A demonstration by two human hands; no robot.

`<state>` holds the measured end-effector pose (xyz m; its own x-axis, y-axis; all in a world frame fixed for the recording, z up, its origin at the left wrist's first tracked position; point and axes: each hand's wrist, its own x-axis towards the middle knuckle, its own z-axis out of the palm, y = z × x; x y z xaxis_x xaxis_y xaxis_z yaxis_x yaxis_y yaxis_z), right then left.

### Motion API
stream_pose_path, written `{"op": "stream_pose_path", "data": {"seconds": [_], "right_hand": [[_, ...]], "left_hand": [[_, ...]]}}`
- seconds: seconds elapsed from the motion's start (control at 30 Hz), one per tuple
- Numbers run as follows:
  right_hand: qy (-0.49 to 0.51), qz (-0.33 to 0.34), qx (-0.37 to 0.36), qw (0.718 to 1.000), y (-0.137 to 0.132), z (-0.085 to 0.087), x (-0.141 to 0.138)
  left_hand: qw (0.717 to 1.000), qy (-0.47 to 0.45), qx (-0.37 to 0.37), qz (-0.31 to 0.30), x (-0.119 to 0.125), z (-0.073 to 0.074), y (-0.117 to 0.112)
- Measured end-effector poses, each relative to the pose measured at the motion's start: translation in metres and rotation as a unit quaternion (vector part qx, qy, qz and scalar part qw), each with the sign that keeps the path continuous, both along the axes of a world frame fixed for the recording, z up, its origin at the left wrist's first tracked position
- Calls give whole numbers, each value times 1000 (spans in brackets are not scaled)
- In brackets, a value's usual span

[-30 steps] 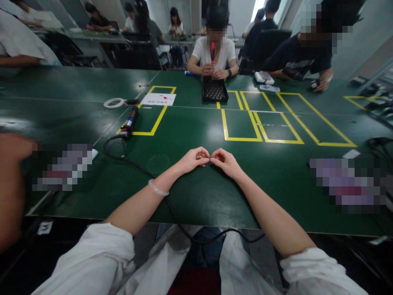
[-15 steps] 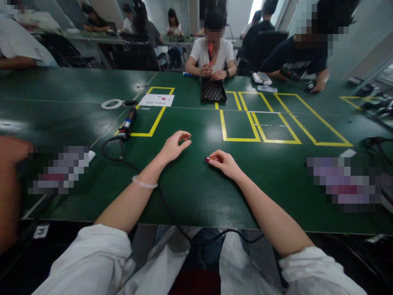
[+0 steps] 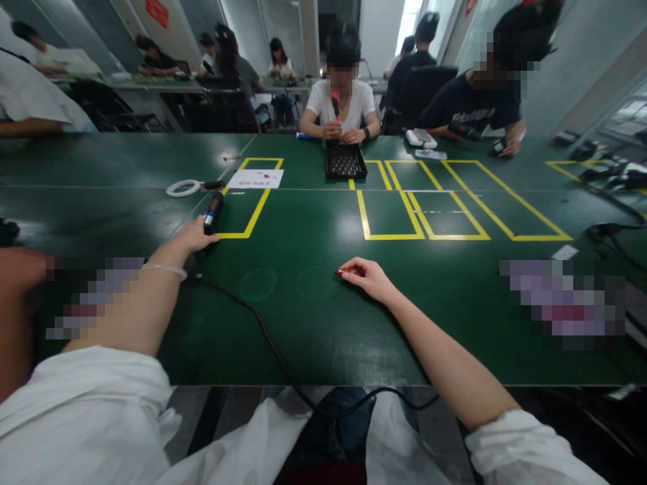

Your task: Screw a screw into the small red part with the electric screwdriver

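Observation:
My left hand (image 3: 195,234) is at the near end of a black corded tool (image 3: 214,207) with a blue band, which looks like an electric screwdriver. Its fingers close around the tool's lower part, which they partly hide. The tool lies on the left beside a yellow tape corner. My right hand (image 3: 370,277) rests over the middle of the green table (image 3: 313,337). Thumb and fingertips pinch a small red-and-black piece (image 3: 339,273), too small to name, its tip pointing left. A black cable (image 3: 253,313) runs from the tool side to the table's front edge.
Yellow tape outlines (image 3: 394,236) mark the table. A printed sheet (image 3: 259,178) and a coiled white cord (image 3: 182,188) lie beyond the tool. Opposite, a person works over a black tray (image 3: 346,162). Blurred-out items lie at both sides, and a neighbour's arm (image 3: 15,310) is at left.
My left hand has moved left and forward from mid-table onto the black tool. My right hand still pinches the small piece in nearly the same place. The view has tilted up slightly.

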<state>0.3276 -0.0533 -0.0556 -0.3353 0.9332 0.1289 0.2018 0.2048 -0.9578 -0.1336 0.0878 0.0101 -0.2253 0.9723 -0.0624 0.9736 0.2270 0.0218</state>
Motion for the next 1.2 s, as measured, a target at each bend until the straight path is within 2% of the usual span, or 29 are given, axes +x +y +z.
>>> {"op": "stream_pose_path", "data": {"seconds": [0.23, 0.37, 0.47, 0.57, 0.77, 0.9, 1.03, 1.2], "right_hand": [[10, -3, -14, 1000, 2, -3, 0], [18, -4, -14, 1000, 2, -3, -1], [33, -5, -16, 999, 3, -2, -2], [39, -5, -19, 999, 3, -1, -3], [21, -8, -12, 1000, 2, 0, -2], [52, -16, -8, 998, 3, 0, -2], [63, -5, -7, 998, 2, 1, -2], [52, 11, 6, 999, 1, 2, -3]], "left_hand": [[999, 3, 39, -22, 10, -3, -9], [998, 8, 52, -20, 29, -8, -22], [998, 17, 56, -21, 57, -12, -41], [997, 21, 67, -30, 95, -14, -65], [984, 32, 96, -147, 182, -12, -112], [973, -21, 82, -215, 229, -10, -137], [955, -88, 61, -276, 257, -13, -154], [941, -133, 56, -305, 266, -20, -163]]}}
